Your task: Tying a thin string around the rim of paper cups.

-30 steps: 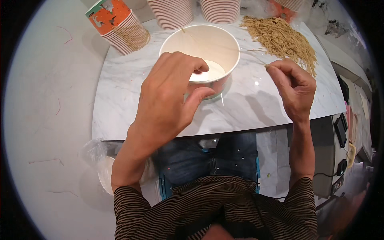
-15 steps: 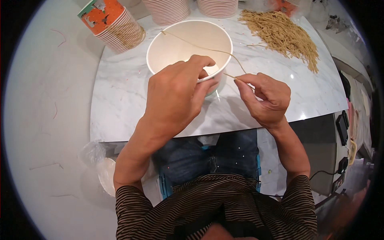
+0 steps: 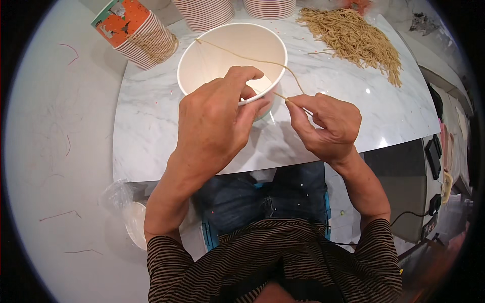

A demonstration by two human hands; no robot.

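A large paper bucket (image 3: 212, 56), white inside with a rolled rim, tilts on the marble-patterned table in front of me. My left hand (image 3: 209, 116) grips its near rim, thumb outside and fingers curled inside. My right hand (image 3: 328, 123), just right of the bucket, pinches a tan cord (image 3: 252, 59) between thumb and forefinger. One length of that cord crosses the bucket's mouth from the far left rim, hangs over the right rim and bends down to my right hand. A short piece points from the pinch toward the bucket's side. Whether it passes through the wall is hidden.
At the far left leans a stack of orange-patterned paper buckets (image 3: 121, 28) with tan cords hanging on it. Two more bucket stacks (image 3: 204, 14) stand at the back. A heap of cut tan cords (image 3: 358, 43) lies far right. The table edge (image 3: 283, 167) runs before my lap.
The whole view has shifted slightly, so bucket and hands sit a little farther left. Both hands keep their grips, and the cord lies almost the same.
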